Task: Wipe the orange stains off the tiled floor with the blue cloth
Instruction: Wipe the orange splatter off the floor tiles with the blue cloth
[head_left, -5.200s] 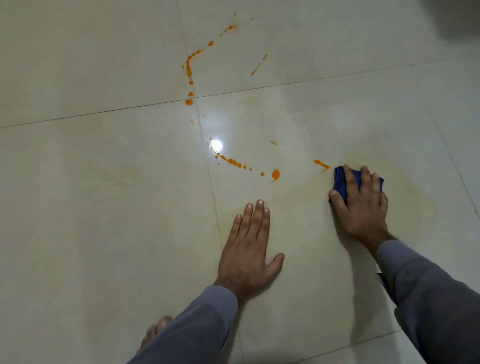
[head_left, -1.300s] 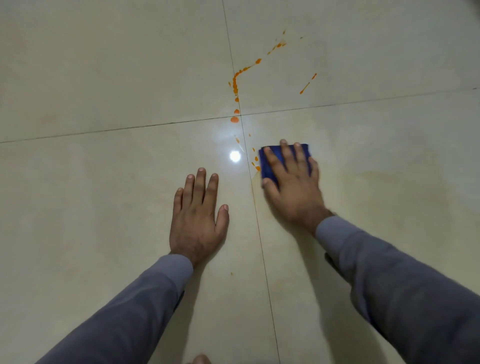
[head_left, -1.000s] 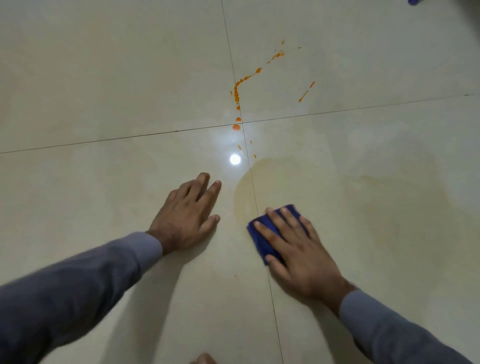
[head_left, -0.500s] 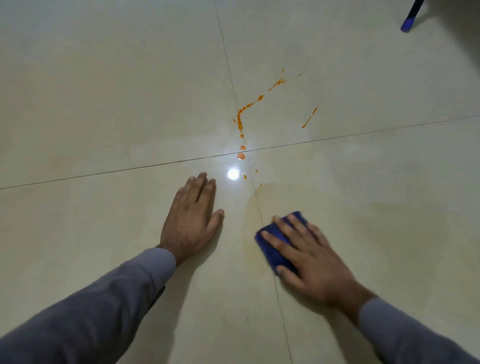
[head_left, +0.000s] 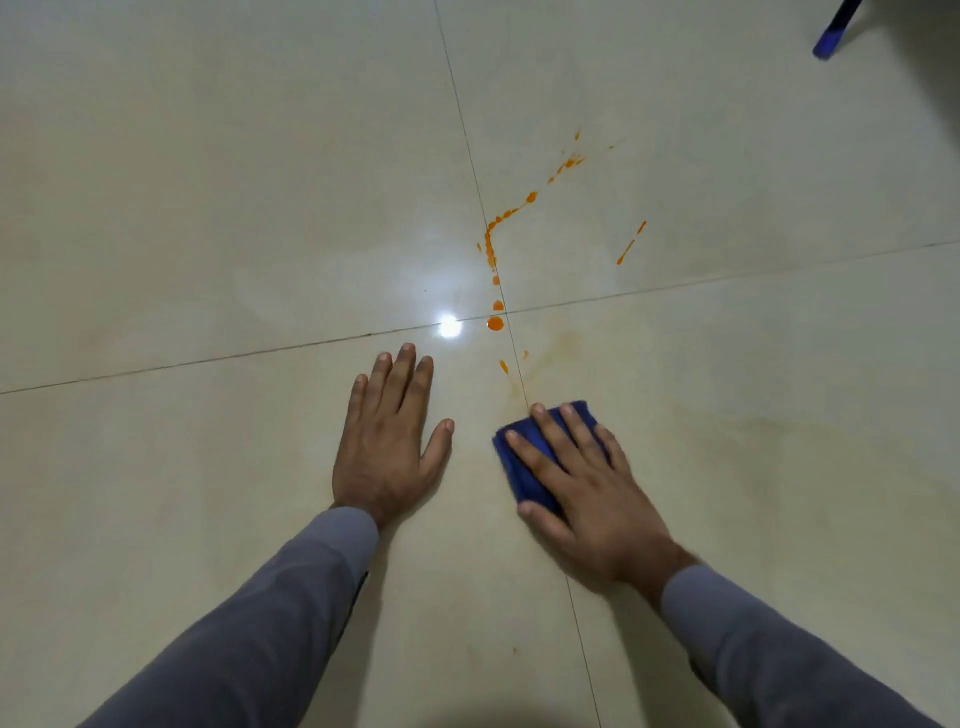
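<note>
Right hand (head_left: 587, 488) flat, fingers spread, pressing the blue cloth (head_left: 524, 467) onto the floor (head_left: 208, 208), right on a tile seam. Left hand (head_left: 387, 441) just beside it, palm down, fingers straight on bare tile. Orange stains (head_left: 496, 322) further out, dotted up along the seam past the tile crossing. Blue-tipped stick (head_left: 831, 31) far corner.

Left hand (head_left: 387, 447) flat, fingers straight; right hand (head_left: 582, 483) palm-down, fingers spread, both grey-sleeved arms extended.
</note>
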